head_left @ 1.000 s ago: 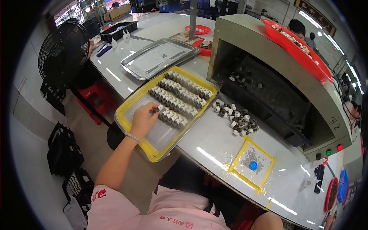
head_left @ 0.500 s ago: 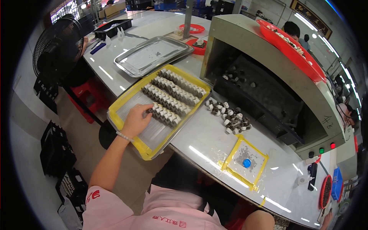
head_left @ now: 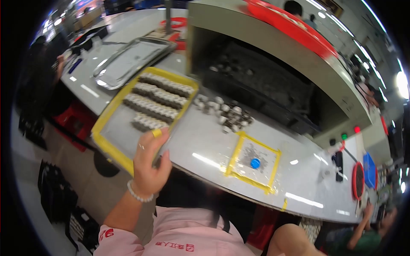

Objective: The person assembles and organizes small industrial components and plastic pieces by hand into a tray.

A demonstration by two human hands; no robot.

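One hand, the left hand [head_left: 149, 164], is hovering at the yellow tray's [head_left: 112, 147] near edge, fingers loosely curled and holding nothing. Four rows of small capped pieces [head_left: 154, 101] are lying just beyond the fingertips, their long axis slanting rightward across the tabletop [head_left: 205, 149]. No right hand is showing.

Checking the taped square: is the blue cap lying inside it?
Yes, the blue cap lies inside the yellow-taped square on the table.

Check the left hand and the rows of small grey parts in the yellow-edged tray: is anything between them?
Nothing visible is. The left hand sits at the near edge of the yellow-edged tray, and only bare tray floor separates it from the nearest row of small grey parts.
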